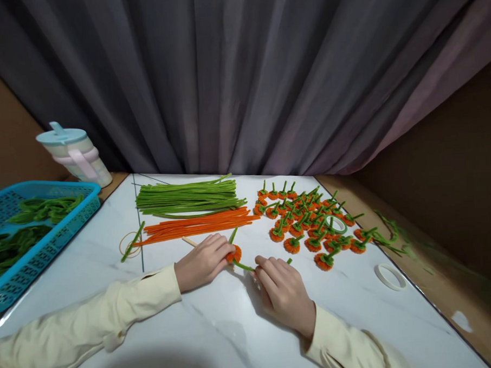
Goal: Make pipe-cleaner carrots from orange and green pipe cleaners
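Observation:
My left hand (203,260) is closed on a small orange pipe-cleaner coil (234,253) resting on the white table (219,326). A green pipe-cleaner stem (243,266) runs from the coil to my right hand (281,290), whose curled fingers pinch its end. A thin wooden stick (188,241) pokes out from behind my left hand. Both sleeves are pale yellow.
Bundles of green pipe cleaners (189,198) and orange pipe cleaners (198,225) lie behind my hands. Several finished orange coils with green stems (308,219) are spread at the right, with a tape roll (335,224) and a white ring (390,276). A blue basket (48,241) and a lidded jug (75,153) stand left.

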{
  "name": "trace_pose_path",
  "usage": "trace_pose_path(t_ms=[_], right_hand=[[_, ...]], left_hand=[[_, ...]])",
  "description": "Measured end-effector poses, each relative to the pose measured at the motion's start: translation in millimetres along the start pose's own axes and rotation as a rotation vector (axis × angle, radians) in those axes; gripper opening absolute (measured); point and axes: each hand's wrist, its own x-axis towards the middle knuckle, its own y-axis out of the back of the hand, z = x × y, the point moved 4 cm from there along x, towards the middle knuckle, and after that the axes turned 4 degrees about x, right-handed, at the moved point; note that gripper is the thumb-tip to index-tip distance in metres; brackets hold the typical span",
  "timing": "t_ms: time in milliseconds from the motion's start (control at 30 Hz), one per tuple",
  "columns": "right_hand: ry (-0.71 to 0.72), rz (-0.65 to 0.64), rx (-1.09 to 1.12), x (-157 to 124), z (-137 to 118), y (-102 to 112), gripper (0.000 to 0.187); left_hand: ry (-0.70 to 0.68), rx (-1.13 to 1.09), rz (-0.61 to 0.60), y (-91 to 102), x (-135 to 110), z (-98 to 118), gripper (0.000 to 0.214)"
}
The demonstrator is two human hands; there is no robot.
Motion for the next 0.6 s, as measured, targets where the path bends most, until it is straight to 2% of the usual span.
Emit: trace_pose_path(t_ms=[167,433,600], right_hand=[[0.094,-0.106,0.004,4,-6,-3,0.022],[0.105,-0.098,0.015,3,-9,-5,0.024],[0.114,-0.041,0.061,2,-9,-2,0.022]], left_hand=[[-0.129,0.162,0.061,-1.6,-3,10,0.021],[-0.22,0.275,0.085,-7.1,-6,32,0.023],[-0.217,0.27,0.1,-6.8,-4,31,0.022]])
